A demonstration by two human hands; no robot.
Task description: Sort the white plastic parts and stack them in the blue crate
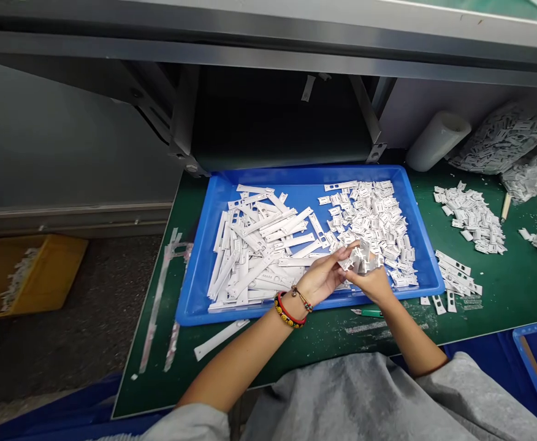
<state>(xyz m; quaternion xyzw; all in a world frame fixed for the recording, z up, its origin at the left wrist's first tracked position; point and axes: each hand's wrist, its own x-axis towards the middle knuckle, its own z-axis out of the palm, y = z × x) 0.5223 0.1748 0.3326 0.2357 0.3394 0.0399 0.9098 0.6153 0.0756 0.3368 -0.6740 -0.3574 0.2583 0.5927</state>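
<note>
Both hands meet over the front right part of a blue tray (308, 173). Between them is a small bunch of white plastic pieces (359, 260), its exact shape hard to make out. My left hand (322, 278) closes on the bunch from the left, with some fingers hidden. From the right, my right hand (370, 283) grips it, the thumb pointing left beneath it. Long white plastic strips (257, 245) lie in a loose pile on the tray's left side. Small white plastic clips (372, 214) are heaped on its right side, just behind the hands.
A green-handled craft knife (370, 313) lies before the tray on the green table (305, 349). More clips (473, 217) and short strips (457, 274) lie right, near a film roll (438, 141) and a filled clear bag (502, 138). Behind is a dark conveyor belt (282, 122); a yellow bin (59, 269) stands lower left.
</note>
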